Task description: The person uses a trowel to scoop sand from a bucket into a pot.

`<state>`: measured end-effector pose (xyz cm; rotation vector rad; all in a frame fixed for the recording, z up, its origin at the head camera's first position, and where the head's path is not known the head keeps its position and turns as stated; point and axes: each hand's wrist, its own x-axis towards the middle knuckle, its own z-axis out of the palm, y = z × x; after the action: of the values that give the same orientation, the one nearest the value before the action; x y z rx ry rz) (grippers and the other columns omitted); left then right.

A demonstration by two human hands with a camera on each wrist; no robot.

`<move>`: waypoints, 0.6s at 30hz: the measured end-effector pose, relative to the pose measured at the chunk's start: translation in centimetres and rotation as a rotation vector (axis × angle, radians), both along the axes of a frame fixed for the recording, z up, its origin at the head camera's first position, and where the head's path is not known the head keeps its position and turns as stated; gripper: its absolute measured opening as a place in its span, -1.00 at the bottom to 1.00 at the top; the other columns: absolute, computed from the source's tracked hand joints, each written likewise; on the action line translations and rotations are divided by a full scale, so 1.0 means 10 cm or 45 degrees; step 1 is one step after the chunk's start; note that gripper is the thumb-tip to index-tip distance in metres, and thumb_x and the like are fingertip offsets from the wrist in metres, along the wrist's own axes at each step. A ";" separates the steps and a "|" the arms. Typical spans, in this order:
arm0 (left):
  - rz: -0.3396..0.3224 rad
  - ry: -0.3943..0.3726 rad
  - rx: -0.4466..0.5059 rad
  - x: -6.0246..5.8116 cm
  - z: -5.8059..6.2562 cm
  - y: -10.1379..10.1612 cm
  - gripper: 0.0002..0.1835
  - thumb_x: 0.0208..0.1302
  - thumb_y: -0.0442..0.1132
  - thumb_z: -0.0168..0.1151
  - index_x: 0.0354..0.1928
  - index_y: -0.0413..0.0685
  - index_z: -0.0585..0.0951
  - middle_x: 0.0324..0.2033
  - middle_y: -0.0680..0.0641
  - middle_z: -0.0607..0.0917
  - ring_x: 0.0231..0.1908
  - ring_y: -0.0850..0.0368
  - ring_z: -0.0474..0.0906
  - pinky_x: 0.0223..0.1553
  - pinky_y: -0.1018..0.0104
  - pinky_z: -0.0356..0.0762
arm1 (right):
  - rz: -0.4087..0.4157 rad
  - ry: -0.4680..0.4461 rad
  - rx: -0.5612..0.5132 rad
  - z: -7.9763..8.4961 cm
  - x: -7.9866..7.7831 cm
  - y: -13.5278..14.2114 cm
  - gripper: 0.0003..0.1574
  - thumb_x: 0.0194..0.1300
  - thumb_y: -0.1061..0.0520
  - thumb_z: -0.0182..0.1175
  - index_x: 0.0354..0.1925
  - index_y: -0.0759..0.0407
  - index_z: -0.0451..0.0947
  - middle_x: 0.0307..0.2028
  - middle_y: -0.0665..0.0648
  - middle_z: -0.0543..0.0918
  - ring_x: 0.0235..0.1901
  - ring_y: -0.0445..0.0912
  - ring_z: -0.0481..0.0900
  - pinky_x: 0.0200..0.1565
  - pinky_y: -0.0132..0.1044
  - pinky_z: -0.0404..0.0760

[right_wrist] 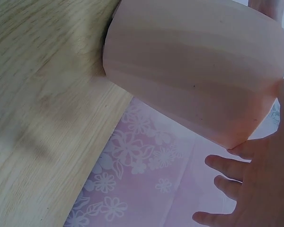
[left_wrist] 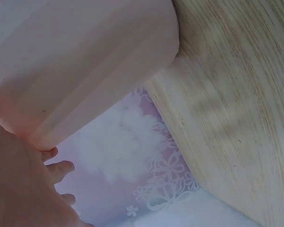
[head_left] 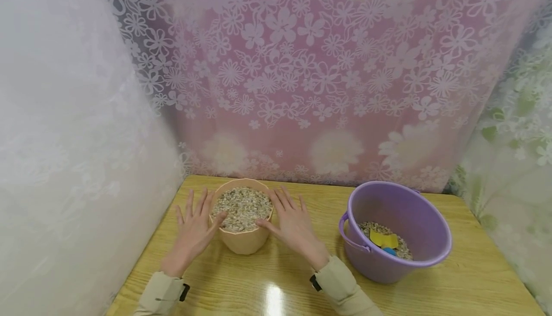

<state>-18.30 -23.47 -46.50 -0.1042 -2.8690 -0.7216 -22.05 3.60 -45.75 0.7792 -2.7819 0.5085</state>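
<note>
A peach-coloured faceted flowerpot (head_left: 244, 242) stands upright on the table, filled almost to the rim with small mixed gravel (head_left: 242, 207). At its left side my left hand (head_left: 194, 232) touches the rim, fingers spread and straight, the thumb at the near edge. My right hand (head_left: 295, 222) mirrors it on the right, its thumb against the near rim and the other fingers stretched out. Both wrist views show the pot's smooth outer wall (left_wrist: 85, 61) with index finger and thumb at the rim; the right wrist view shows the right hand's other fingers (right_wrist: 227, 165) apart from it.
To the right stands a purple bucket (head_left: 358, 258) with its handle down on the left. Inside it lie more gravel (head_left: 405, 250), a yellow piece (head_left: 384, 239) and a small blue thing (head_left: 390, 251). A floral curtain (head_left: 302, 91) hangs behind the wooden table (head_left: 224, 292).
</note>
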 end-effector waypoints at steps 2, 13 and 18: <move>0.000 -0.001 0.002 0.00 0.00 0.02 -0.13 0.51 0.31 -0.10 0.64 0.00 -0.02 0.61 -0.18 -0.09 0.57 -0.19 -0.54 0.36 -0.49 -0.62 | -0.003 0.008 -0.001 0.00 0.01 0.02 0.11 0.36 -0.55 -0.02 0.62 -0.03 0.03 0.56 0.17 0.17 0.57 0.09 0.02 0.47 0.32 0.02; -0.003 0.036 0.007 0.03 -0.01 0.18 -0.13 0.51 0.30 -0.07 0.63 -0.04 0.03 0.60 -0.17 -0.03 0.57 -0.23 -0.47 0.38 -0.49 -0.60 | -0.035 -0.005 -0.027 -0.03 0.07 0.15 0.13 0.35 -0.57 -0.03 0.60 0.01 0.07 0.54 0.19 0.20 0.56 0.11 0.02 0.48 0.32 -0.01; -0.014 0.044 0.002 0.02 -0.02 0.25 -0.13 0.51 0.29 -0.06 0.63 -0.04 0.01 0.60 -0.16 -0.03 0.58 -0.24 -0.45 0.38 -0.48 -0.59 | -0.053 0.005 -0.025 -0.05 0.08 0.22 0.13 0.34 -0.55 0.00 0.61 0.00 0.06 0.53 0.20 0.23 0.55 0.13 0.05 0.48 0.32 -0.01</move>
<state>-18.09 -20.92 -46.69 -0.1307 -2.8373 -0.7173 -21.28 5.79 -46.22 0.7158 -2.7789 0.5252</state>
